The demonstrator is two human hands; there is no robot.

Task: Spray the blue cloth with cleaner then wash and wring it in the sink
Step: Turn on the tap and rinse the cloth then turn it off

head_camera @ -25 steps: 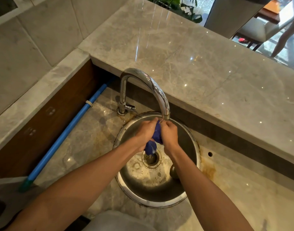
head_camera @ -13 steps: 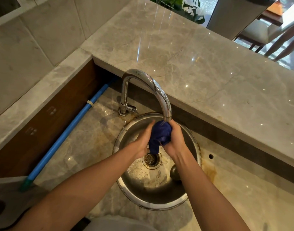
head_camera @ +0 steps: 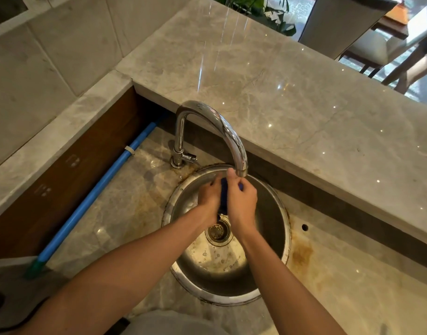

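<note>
1. Bunched between both hands, the blue cloth [head_camera: 223, 195] was gripped by the left hand [head_camera: 209, 197] and right hand [head_camera: 241, 204] over the sink [head_camera: 279, 228], under the faucet [head_camera: 232, 139].
2. Splashing onto the bench [head_camera: 340, 286] was judged likely if it were twisted hard.

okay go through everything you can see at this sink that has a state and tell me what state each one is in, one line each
blue cloth: bunched up, squeezed between both hands over the sink.
left hand: grips the cloth.
right hand: grips the cloth.
faucet: spout over the hands; any running water cannot be made out.
sink: wet, stained, not filled.
drain: unplugged, strainer showing.
blue pipe: lying along the wooden wall.
</note>
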